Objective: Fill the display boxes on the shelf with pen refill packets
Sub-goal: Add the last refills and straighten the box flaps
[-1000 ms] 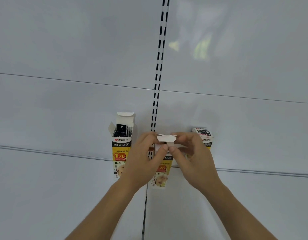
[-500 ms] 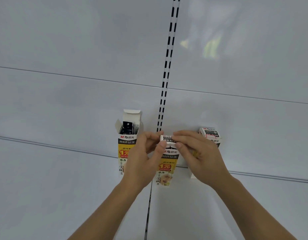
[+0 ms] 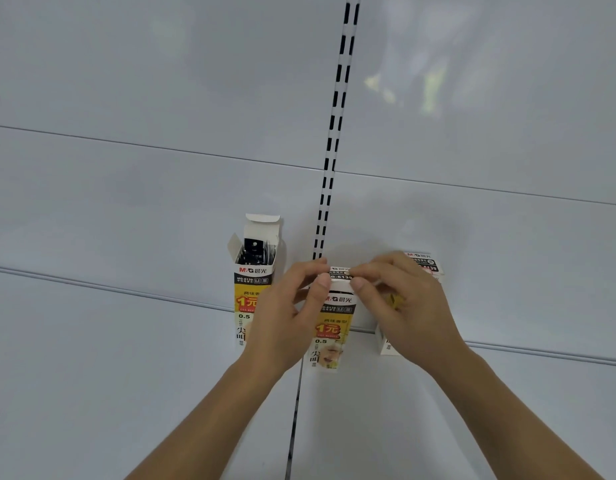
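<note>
Three yellow-and-white pen refill display boxes stand on the white shelf [image 3: 126, 375]. The left box [image 3: 253, 282] has its top flap up, and dark refill packets show inside. Both my hands meet at the top of the middle box [image 3: 331, 327]. My left hand [image 3: 289, 317] and my right hand [image 3: 400, 299] pinch its top flap between thumbs and fingertips. The flap lies folded down over the box's mouth. The right box [image 3: 424, 265] has its top closed and is mostly hidden behind my right hand.
White back panels rise behind the shelf. A slotted upright rail [image 3: 334, 133] runs down the middle, just behind the middle box. A thin seam [image 3: 294, 427] splits the shelf surface below the boxes.
The middle box's white flap stood up a second ago; both hands have folded it down onto the box top. The view has shifted slightly.
</note>
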The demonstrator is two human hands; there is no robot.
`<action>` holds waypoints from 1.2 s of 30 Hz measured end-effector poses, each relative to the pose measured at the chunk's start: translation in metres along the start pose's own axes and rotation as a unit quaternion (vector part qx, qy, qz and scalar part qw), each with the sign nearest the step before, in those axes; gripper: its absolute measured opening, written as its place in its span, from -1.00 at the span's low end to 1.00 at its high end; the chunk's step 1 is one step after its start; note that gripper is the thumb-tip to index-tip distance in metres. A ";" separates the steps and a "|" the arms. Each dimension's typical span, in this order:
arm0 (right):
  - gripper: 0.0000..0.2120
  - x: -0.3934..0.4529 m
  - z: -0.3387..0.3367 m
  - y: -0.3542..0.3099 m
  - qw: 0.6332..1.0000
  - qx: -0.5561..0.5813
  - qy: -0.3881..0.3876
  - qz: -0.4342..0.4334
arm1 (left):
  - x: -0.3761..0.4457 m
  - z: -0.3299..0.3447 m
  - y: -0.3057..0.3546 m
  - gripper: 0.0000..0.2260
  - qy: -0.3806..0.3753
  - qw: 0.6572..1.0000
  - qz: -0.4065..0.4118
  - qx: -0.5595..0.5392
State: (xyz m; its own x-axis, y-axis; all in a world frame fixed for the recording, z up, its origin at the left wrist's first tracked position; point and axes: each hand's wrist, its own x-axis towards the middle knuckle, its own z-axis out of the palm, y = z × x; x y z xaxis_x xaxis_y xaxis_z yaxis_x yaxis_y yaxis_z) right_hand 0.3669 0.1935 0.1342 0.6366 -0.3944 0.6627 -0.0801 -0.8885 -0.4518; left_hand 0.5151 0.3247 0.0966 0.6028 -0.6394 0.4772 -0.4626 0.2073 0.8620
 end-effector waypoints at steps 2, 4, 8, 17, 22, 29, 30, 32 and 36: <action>-0.78 -0.003 0.003 0.000 1.000 -0.002 0.003 -0.002 | -0.001 0.000 0.000 -0.55 -0.005 1.000 0.003 0.007; -0.79 -0.004 0.004 0.001 1.000 -0.001 0.015 -0.010 | -0.001 -0.001 0.000 -0.61 -0.013 1.000 0.007 0.017; -0.81 -0.004 0.007 0.006 0.996 -0.049 0.032 -0.068 | -0.001 -0.002 -0.004 -0.68 -0.020 0.999 0.019 0.038; -0.79 -0.011 0.009 0.012 0.981 -0.114 0.032 -0.153 | -0.002 -0.004 -0.005 -0.73 -0.021 0.998 0.045 0.037; -0.83 -0.013 0.005 0.010 0.970 -0.160 0.028 -0.178 | -0.001 -0.001 -0.010 -0.68 -0.044 0.986 0.124 0.106; -0.63 -0.017 0.011 0.015 0.964 -0.195 -0.056 -0.174 | -0.003 -0.003 -0.023 -0.76 -0.033 0.968 0.196 0.154; -0.64 -0.019 0.010 0.016 0.964 -0.196 -0.053 -0.172 | -0.002 -0.002 -0.024 -0.77 -0.038 0.965 0.204 0.159; -0.64 -0.017 0.006 0.015 0.963 -0.207 -0.052 -0.166 | 0.001 -0.002 -0.024 -0.78 -0.050 0.964 0.210 0.158; -0.60 -0.004 -0.001 0.013 0.952 -0.261 -0.078 -0.138 | 0.008 0.000 -0.022 -0.73 -0.055 0.973 0.182 0.133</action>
State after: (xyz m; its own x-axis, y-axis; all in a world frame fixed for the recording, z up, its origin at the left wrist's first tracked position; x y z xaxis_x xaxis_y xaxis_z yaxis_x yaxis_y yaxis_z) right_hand 0.3621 0.1833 0.1263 0.7921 -0.1259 0.5973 -0.2380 -0.9647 0.1123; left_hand 0.5299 0.3144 0.0817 0.3010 -0.6371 0.7096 -0.7939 0.2449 0.5566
